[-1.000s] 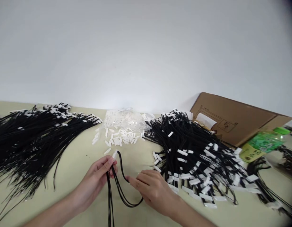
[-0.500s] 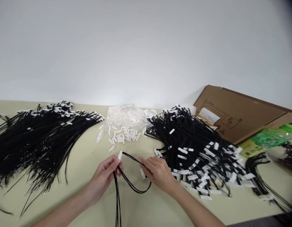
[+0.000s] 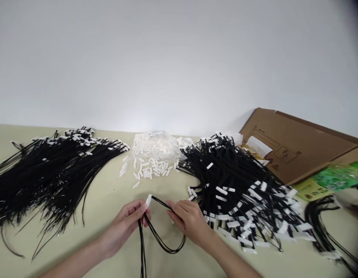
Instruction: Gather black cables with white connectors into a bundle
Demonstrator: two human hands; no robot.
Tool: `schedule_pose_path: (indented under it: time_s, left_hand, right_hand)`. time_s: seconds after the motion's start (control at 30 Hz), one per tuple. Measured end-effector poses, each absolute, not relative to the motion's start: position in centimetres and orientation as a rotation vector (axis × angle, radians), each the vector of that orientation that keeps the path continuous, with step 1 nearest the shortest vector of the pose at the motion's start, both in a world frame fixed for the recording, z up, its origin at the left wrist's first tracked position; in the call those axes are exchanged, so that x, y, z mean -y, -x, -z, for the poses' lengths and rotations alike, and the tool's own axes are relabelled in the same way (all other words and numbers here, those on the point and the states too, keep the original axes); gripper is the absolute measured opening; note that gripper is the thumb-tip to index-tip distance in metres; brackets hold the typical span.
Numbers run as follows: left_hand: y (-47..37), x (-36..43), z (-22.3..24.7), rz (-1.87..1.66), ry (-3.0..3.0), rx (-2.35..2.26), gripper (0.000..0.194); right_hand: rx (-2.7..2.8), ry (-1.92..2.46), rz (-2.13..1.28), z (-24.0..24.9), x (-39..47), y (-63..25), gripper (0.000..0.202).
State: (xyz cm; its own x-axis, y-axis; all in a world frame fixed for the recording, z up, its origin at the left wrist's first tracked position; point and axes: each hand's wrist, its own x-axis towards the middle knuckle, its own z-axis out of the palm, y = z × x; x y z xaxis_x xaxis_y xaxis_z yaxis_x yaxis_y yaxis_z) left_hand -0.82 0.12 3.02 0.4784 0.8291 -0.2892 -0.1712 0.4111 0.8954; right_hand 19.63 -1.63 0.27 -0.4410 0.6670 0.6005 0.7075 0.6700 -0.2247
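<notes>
Thumb and fingers of my left hand pinch a small white connector near the middle of the table. Black wires run from the connector's tip to my right hand, whose closed fingers grip them. The black wires hang in a loop between both hands, and more of them drop straight down below my left hand. Loose white connectors lie beyond my hands, beside a clear plastic bag of similar white pieces.
On the left is a large pile of black wires with white ends. Another wire pile with white tags lies right of my right hand. Farther right are a cardboard box, a green package and a coiled wire bundle.
The view has shifted slightly, so the table's things appear a little lower. My right hand has moved slightly nearer my left hand along the wires. Both grips look the same.
</notes>
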Motion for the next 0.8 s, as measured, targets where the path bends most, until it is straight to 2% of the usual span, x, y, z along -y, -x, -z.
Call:
schedule_pose_path:
  time_s: [0.2,0.57,0.8]
  left_hand:
    - [0.9,-0.3,-3.0,-0.761,-0.903,-0.825,0.018]
    - [0.9,-0.1,-2.0,-0.705,-0.950,-0.743,0.018]
    - [1.1,-0.5,-2.0,-0.624,-1.000,-0.731,0.019]
  right_hand:
    - [2.204,1.065,0.075,-0.3,1.4,-20.0,0.037]
    - [2.287,1.019,0.244,-0.8,1.6,-19.6,0.032]
    - [2.189,1.006,-0.081,-0.5,1.9,-18.9,0.031]
